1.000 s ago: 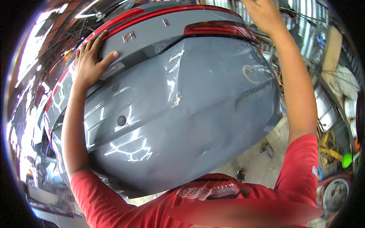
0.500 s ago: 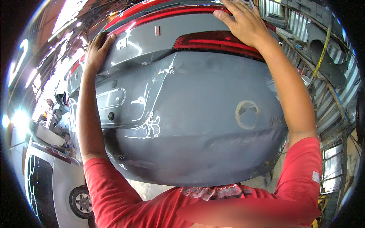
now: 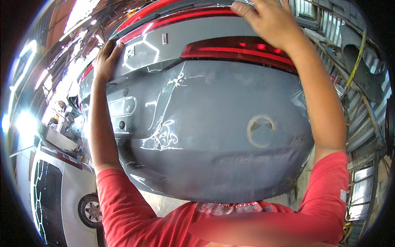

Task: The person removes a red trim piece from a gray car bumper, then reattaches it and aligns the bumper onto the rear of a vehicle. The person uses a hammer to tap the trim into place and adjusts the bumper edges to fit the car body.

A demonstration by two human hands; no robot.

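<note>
In the head view a grey car tailgate (image 3: 218, 107) with a dented, scuffed surface, chrome letters and a round ring mark (image 3: 260, 127) fills the middle. A red tail lamp (image 3: 230, 51) crosses its upper right part. My left hand (image 3: 108, 59) rests on the upper left of the panel near the red light strip (image 3: 173, 16), thumb apart from the fingers. My right hand (image 3: 271, 24) is raised at the top right edge, above the lamp, fingers spread and slightly blurred; its fingertips are partly out of frame, so contact is unclear.
A silver vehicle (image 3: 76, 187) with an alloy wheel stands at the lower left. Along the right are corrugated metal sheets, a dark curved panel (image 3: 354, 61), a yellow pole (image 3: 354, 68) and metal bars. Bright light shows at the left.
The view has swung, bringing the silver vehicle into sight. My right hand has moved left onto the tailgate's upper area, fingers now spread. My left hand stays on the upper left of the panel.
</note>
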